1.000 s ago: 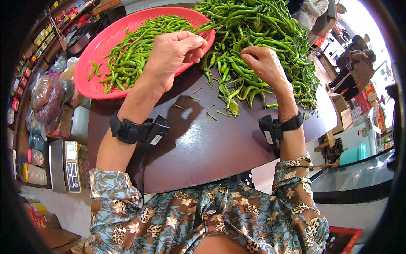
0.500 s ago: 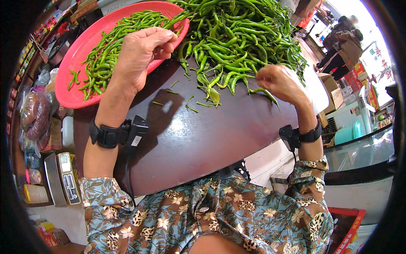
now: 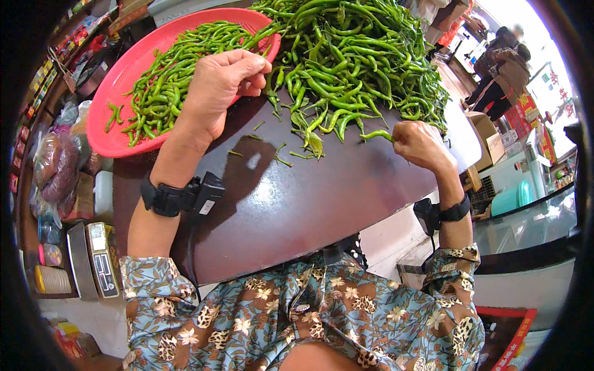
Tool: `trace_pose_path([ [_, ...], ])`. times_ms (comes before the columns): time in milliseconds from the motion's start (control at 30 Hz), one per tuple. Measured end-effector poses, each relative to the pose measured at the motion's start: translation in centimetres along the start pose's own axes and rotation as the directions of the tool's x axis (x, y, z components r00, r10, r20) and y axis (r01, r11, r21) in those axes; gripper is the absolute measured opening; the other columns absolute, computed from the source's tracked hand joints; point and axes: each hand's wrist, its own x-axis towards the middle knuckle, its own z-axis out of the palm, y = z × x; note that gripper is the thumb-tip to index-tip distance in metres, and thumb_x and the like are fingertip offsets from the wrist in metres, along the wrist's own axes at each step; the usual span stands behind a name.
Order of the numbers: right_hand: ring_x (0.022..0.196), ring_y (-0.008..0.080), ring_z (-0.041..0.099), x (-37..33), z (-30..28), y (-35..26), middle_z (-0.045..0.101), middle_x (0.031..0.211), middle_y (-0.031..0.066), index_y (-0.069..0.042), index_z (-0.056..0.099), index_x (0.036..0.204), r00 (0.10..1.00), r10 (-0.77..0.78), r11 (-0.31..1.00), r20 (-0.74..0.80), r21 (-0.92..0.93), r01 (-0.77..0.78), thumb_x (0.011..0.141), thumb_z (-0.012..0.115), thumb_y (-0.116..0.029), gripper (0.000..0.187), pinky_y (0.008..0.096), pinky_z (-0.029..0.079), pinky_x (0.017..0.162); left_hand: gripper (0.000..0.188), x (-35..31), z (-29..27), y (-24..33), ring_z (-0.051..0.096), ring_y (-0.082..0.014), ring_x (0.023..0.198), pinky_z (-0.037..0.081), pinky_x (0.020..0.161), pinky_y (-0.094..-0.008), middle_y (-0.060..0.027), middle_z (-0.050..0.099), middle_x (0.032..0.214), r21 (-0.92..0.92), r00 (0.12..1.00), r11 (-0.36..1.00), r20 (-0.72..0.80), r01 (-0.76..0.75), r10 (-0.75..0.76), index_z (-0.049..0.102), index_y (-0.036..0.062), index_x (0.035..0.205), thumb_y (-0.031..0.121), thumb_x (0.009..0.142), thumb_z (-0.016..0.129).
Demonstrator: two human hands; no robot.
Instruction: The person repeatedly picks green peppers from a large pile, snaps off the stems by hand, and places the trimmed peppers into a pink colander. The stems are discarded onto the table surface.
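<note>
My right hand (image 3: pixel 422 145) is closed, fingers curled, at the right side of the table. From its fingertips a single green chili pepper (image 3: pixel 376 134) sticks out to the left, just off the edge of the heap. A large heap of green chili peppers (image 3: pixel 352 68), some with leaves, lies at the far middle of the table. My left hand (image 3: pixel 226 83) hovers in front of the near right rim of a red plastic basket (image 3: pixel 102 133). Its thumb and fingers are pinched together; anything between them is hidden. Inside the basket lie many stemless-looking peppers (image 3: pixel 162 102).
Several loose stems (image 3: pixel 281 159) lie on the dark brown table (image 3: pixel 297 204). Left of the table stand a scale (image 3: pixel 102 260) and bagged goods (image 3: pixel 55 164). Cardboard boxes (image 3: pixel 486 136) stand at the right; farther back is another person (image 3: pixel 501 65).
My right hand has come down over the loose pepper at the heap's edge and closed on it. My left hand stays pinched, slightly lower and farther right in the picture.
</note>
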Motion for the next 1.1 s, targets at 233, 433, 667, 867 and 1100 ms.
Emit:
trace_pose_path([
  [233, 0.06, 0.0278, 0.057, 3.6, -4.7, -4.8, 0.058, 0.063, 0.0134, 0.0, 0.057, 0.072, 0.95, -0.154, 0.927, -0.27, 0.292, 0.233, 0.066, 0.054, -0.019, 0.02, 0.0362, 0.045, 0.059, 0.015, -0.2, 0.5, -0.2, 0.053, -0.0054, 0.056, 0.043, 0.054, -0.0175, -0.0005, 0.058, 0.063, 0.0, 0.999, 0.999, -0.03, 0.033, -0.033, 0.064, 0.0026, 0.076, 0.014, 0.084, 0.058],
  [433, 0.055, 0.0117, 0.049, 8.5, -5.9, -10.1, 0.054, 0.058, 0.0067, 0.004, 0.059, 0.077, 0.861, -0.271, 0.664, -0.43, 0.564, 0.491, 0.07, 0.057, -0.017, 0.022, 0.0281, 0.042, 0.053, 0.013, 0.0, 0.2, 0.2, 0.053, -0.0064, 0.059, 0.044, 0.057, -0.0192, -0.0008, 0.059, 0.067, 0.051, 0.998, 0.997, -0.027, 0.058, -0.057, 0.064, 0.003, 0.084, 0.016, 0.084, 0.059],
  [667, 0.055, 0.0058, 0.05, 10.1, -3.6, -12.2, 0.055, 0.06, 0.0007, 0.002, 0.059, 0.076, 0.936, -0.222, 0.5, -0.272, 0.792, 0.349, 0.075, 0.058, -0.012, 0.014, 0.0216, 0.04, 0.049, 0.02, -0.2, 0.8, 0.4, 0.053, -0.0055, 0.065, 0.044, 0.058, -0.0182, 0.0002, 0.058, 0.076, -0.022, 0.995, 0.999, -0.096, 0.03, -0.032, 0.061, 0.0034, 0.1, 0.015, 0.083, 0.06],
  [867, 0.055, 0.0043, 0.05, 10.0, -3.0, -12.3, 0.056, 0.063, -0.0009, 0.0, 0.061, 0.082, 0.936, -0.296, 0.385, -0.19, 0.873, 0.299, 0.075, 0.059, -0.013, 0.015, 0.0188, 0.039, 0.05, 0.022, -0.1, 1.3, -0.3, 0.054, -0.0065, 0.068, 0.045, 0.059, -0.0191, -0.0003, 0.059, 0.078, -0.018, 0.997, 1.0, -0.071, -0.001, 0.0, 0.06, 0.0051, 0.103, 0.013, 0.082, 0.06],
  [1100, 0.057, 0.0045, 0.051, 10.0, -2.2, -12.7, 0.056, 0.065, -0.0004, -0.001, 0.063, 0.086, 0.924, -0.329, 0.322, -0.196, 0.896, 0.305, 0.082, 0.057, -0.022, 0.022, 0.0183, 0.039, 0.05, 0.014, 0.2, 1.0, -0.7, 0.054, -0.0069, 0.066, 0.045, 0.058, -0.0194, -0.0008, 0.058, 0.075, -0.037, 0.995, 0.999, -0.088, 0.034, -0.038, 0.063, 0.0048, 0.095, 0.011, 0.083, 0.06],
])
